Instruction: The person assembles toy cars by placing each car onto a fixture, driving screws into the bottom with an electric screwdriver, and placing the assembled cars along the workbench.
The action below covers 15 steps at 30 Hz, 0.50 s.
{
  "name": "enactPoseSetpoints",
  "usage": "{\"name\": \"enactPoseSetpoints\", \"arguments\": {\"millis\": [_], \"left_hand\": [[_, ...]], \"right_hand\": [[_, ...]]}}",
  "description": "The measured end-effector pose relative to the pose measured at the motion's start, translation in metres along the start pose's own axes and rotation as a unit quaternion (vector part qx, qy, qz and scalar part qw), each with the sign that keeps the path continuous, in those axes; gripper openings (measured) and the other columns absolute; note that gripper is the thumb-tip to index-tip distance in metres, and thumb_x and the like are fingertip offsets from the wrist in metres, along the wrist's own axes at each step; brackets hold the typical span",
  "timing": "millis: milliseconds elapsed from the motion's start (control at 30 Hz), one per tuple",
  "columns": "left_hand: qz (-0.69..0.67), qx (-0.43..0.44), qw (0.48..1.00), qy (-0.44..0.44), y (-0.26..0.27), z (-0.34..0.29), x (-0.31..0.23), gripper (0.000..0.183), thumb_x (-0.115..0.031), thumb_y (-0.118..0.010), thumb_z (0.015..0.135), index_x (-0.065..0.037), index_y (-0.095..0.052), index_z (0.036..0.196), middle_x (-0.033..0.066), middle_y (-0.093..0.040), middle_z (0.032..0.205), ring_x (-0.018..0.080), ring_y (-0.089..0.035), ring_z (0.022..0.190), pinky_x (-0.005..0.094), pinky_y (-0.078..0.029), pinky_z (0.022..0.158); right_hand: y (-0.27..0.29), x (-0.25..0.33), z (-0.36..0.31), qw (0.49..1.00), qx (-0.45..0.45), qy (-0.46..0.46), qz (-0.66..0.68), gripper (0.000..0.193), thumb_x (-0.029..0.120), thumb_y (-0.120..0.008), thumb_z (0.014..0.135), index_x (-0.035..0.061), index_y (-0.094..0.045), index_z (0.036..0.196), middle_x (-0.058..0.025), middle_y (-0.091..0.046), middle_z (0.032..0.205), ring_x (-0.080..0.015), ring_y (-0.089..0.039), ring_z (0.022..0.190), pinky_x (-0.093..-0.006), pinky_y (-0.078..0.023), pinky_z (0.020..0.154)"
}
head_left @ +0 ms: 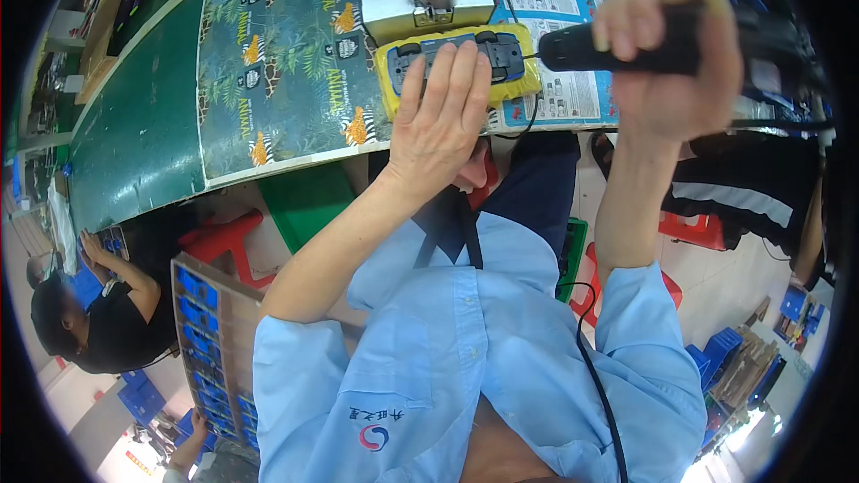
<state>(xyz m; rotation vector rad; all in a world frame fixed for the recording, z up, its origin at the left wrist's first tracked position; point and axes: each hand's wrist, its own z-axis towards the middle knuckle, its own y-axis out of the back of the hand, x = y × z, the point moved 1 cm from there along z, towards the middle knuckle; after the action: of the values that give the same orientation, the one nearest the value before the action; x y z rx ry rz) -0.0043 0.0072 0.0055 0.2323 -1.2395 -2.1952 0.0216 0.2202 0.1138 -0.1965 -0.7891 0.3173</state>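
Note:
A toy car (504, 54) with a blue-grey underside and black wheels lies upside down on a yellow-covered pad (526, 82) on the table. My left hand (440, 116) lies across the car, its fingers stretched out flat over the chassis; the thumb is mostly hidden. Wrapped around a black power screwdriver (577, 47) is my right hand (676, 54), raised at the right. The screwdriver lies level, its thin tip pointing left at the car's right end; whether it touches is too small to tell.
Behind the pad stands a metal fixture (428, 0). Printed sheets (295, 63) cover the green table (134, 139). A dark cable (534, 116) hangs near the table edge. People sit to the left and right, near red stools (234, 241) and a rack of blue parts (201, 322).

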Motion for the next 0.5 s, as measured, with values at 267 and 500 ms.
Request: {"name": "enactPoseSetpoints", "arguments": {"millis": [267, 500], "left_hand": [[-0.021, -0.023, 0.999, 0.030, -0.006, -0.004, -0.027, 0.058, -0.023, -0.060, 0.084, -0.003, -0.048, 0.137, 0.0118, -0.051, 0.139, 0.0264, -0.046, 0.132, 0.0445, -0.029, 0.113], [-0.016, -0.004, 0.999, 0.051, -0.001, -0.001, -0.030, 0.060, -0.023, -0.058, 0.083, -0.004, -0.048, 0.139, 0.0105, -0.052, 0.140, 0.0253, -0.046, 0.133, 0.0451, -0.025, 0.115]], "right_hand": [[-0.036, 0.010, 0.003, 0.966, -0.243, -0.056, 0.071, 0.023, 0.020, -0.055, 0.098, 0.0026, -0.043, 0.089, -0.0092, -0.048, 0.062, -0.0183, -0.049, 0.051, -0.0318, -0.048, 0.052], [-0.009, 0.011, 0.003, 0.997, 0.004, -0.060, -0.057, 0.028, 0.030, -0.042, 0.100, 0.0056, -0.055, 0.094, -0.0038, -0.050, 0.072, -0.0137, -0.049, 0.063, -0.0320, -0.042, 0.062]]}}
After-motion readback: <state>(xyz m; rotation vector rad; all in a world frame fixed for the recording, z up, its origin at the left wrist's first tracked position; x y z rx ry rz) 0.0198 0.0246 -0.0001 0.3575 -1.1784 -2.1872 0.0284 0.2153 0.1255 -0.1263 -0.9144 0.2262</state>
